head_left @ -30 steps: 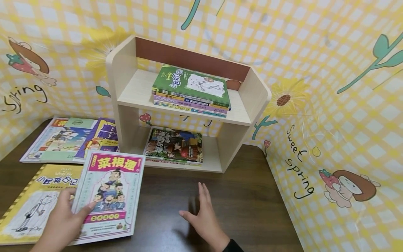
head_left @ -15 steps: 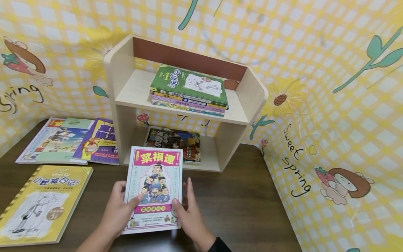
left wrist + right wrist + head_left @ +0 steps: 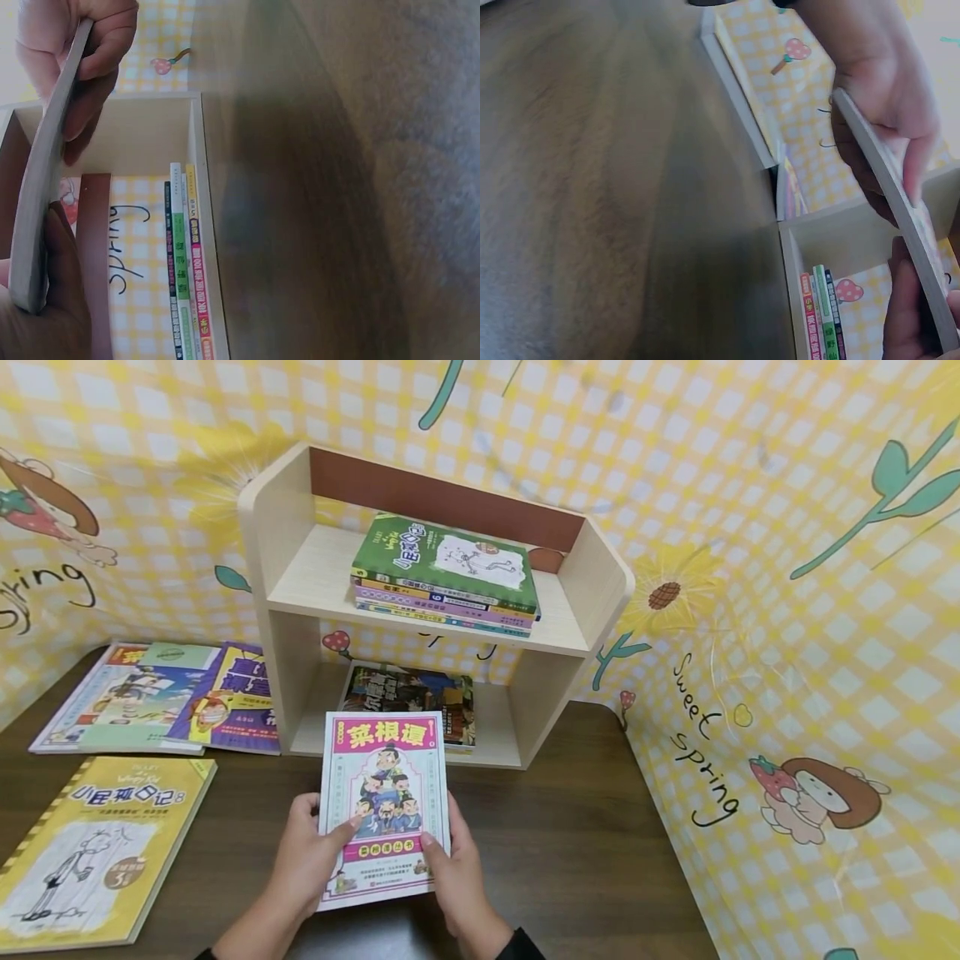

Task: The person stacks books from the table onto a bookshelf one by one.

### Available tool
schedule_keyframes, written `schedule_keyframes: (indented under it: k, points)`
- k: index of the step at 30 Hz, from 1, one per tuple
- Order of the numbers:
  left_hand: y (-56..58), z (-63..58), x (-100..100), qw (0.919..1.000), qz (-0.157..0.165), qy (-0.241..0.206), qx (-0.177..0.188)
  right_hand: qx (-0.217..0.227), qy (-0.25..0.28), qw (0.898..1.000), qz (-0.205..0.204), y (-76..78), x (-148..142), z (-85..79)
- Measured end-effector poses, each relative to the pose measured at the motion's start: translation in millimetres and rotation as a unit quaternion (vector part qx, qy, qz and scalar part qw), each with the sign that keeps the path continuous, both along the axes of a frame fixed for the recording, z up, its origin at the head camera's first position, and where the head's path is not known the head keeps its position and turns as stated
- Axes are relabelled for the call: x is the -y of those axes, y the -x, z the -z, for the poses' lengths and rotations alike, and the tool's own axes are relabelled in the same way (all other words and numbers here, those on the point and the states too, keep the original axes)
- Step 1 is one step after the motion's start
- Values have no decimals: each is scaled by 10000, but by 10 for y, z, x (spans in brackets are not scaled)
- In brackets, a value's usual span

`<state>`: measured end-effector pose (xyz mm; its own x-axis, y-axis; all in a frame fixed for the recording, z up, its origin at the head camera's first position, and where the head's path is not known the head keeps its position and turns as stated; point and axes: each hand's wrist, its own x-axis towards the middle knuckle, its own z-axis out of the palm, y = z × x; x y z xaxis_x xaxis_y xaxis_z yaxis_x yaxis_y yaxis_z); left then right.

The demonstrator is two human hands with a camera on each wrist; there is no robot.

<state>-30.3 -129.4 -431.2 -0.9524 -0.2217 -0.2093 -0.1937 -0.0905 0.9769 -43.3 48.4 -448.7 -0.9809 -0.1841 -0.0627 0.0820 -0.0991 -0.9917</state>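
Note:
A children's comic book [image 3: 386, 802] with a pink-and-yellow title and cartoon figures on its pale cover is held in front of the shelf unit. My left hand [image 3: 309, 860] grips its left side, thumb on the cover and fingers behind. On the right side, my right hand [image 3: 461, 872] holds it the same way, thumb near the lower edge. Both wrist views show the book edge-on, as a thin slab [image 3: 49, 165] between the two hands. The book overlaps part of the lower shelf in the head view.
A two-tier wooden shelf [image 3: 296, 560] stands behind. A stack of books topped by a green one [image 3: 442, 560] lies on its upper tier; dark-covered books [image 3: 408, 689] lie below. On the table [image 3: 562, 860] at left are a yellow book [image 3: 105, 852], a purple book [image 3: 232, 702] and a blue-green one [image 3: 135, 693].
My left hand has brought the comic book from over the yellow book rightward to the middle. My right hand, empty a second ago, has taken hold of its right side.

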Motion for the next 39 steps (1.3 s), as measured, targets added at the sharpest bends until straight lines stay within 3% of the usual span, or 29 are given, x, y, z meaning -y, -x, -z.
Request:
schedule_keyframes:
  k: [8,14,20,24,27,32,36,39]
  points:
    - [19,58,26,9964,323,-699,350,286,121,9994,-138,75,-104,-97]
    - [73,74,132,9942,829,-637,272,495,5,9973,-538,134,-245,-179]
    - [140,49,421,9867,1604,-253,101,665,6,9897,-1270,197,-458,-261]
    - [179,41,621,9744,2223,70,-343,852,-75,9814,-1718,250,-600,-315]
    - [194,22,702,9657,2517,151,-616,1053,-131,9740,-2001,292,-698,-360]
    - [210,-32,741,9509,2973,296,-805,1229,-303,9604,-2483,375,-834,-422]
    - [196,-58,730,9339,3253,1076,-1026,1255,-404,9440,-3024,466,-923,-449]
    - [174,-59,703,9212,3372,1423,-1319,1261,-397,9299,-3432,541,-977,-475]
